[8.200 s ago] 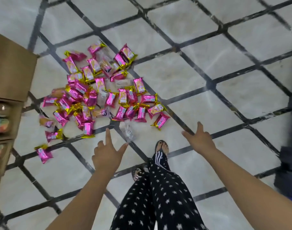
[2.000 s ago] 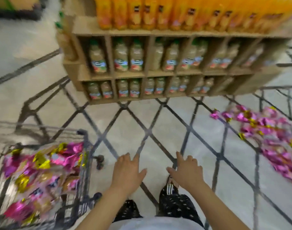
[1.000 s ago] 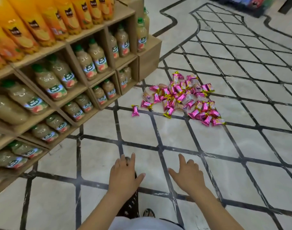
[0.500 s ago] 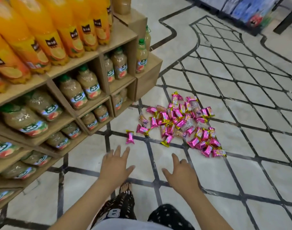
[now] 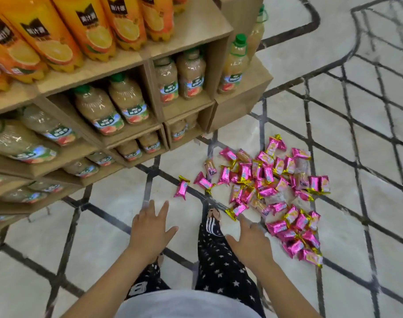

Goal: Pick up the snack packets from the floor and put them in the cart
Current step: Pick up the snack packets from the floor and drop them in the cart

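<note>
The snack packets (image 5: 245, 171), wrapped in pink and gold foil, are seen scattered in a loose heap on the floor (image 5: 333, 134) at the centre right of the frame, many of them overlapping. One single packet (image 5: 182, 187) is set apart at the left edge of the heap, just beside a dark line in the pale tiles.

Both hands are held out low in the frame, above the floor, palms down with fingers spread and nothing gripped. The left hand (image 5: 150, 232) is placed at lower centre, well clear of the packets. The right hand (image 5: 251, 244) is placed beside the lower left edge of the heap; whether its fingertips touch a packet cannot be told.

Between the hands, a sandalled foot (image 5: 213, 214) and star-patterned dark trousers (image 5: 219, 267) are visible.

The upper left is filled by a wooden shelf (image 5: 189, 28), on which orange bottles (image 5: 88, 26) are stood at the top and pale green-capped bottles (image 5: 127, 99) are stocked in the compartments below.
</note>
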`<state>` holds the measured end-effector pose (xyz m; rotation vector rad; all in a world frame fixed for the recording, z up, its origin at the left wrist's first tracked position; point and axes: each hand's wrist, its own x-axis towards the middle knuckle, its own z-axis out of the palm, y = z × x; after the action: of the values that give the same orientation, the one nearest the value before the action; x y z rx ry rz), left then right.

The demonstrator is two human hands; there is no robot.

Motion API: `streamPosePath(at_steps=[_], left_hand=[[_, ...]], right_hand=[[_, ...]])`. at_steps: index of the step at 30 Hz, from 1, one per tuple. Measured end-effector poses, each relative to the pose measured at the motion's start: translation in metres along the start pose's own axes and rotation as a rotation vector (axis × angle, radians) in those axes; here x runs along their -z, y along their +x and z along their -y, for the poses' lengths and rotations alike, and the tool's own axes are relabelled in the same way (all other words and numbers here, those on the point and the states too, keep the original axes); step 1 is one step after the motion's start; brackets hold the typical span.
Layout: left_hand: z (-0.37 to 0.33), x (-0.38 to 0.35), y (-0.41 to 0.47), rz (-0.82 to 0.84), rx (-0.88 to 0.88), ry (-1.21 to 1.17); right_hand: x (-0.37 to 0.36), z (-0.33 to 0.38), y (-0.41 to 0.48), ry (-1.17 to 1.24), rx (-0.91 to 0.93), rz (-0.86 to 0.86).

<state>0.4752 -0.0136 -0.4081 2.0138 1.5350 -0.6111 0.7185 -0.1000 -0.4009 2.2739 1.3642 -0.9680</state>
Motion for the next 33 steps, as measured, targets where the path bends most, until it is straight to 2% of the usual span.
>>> streamPosePath(at_steps=[6,10,15,19,22,26,29,31,33], left_hand=[[-0.058,-0.027,0.074,0.07,0.194,-0.151],[-0.066,-0.064,0.139,0.063,0.306,-0.198],[-0.051,-0.16,0.257,0.065,0.31,-0.131],[-0.022,-0.271,0.376,0.058,0.274,-0.065],[-0.002,-0.348,0.452,-0.022,0.28,-0.043],[0.014,-0.429,0.522,-0.179,0.278,-0.129],[0.02,-0.461,0.546,-0.305,0.241,-0.212],[0.022,-0.455,0.543,-0.257,0.271,-0.336],[0.02,-0.434,0.525,-0.249,0.326,-0.446]], right_hand=[[0.035,-0.051,0.133,-0.121,0.101,0.059],[0.022,-0.063,0.231,-0.2,0.111,0.12],[-0.066,-0.057,0.365,-0.324,0.22,0.163],[-0.176,-0.036,0.476,-0.338,0.28,0.102],[-0.254,-0.018,0.545,-0.372,0.366,0.034],[-0.338,-0.005,0.617,-0.371,0.405,-0.05],[-0.373,-0.005,0.637,-0.29,0.414,-0.125],[-0.369,-0.006,0.63,-0.168,0.401,-0.114],[-0.349,-0.008,0.611,-0.146,0.404,-0.082]])
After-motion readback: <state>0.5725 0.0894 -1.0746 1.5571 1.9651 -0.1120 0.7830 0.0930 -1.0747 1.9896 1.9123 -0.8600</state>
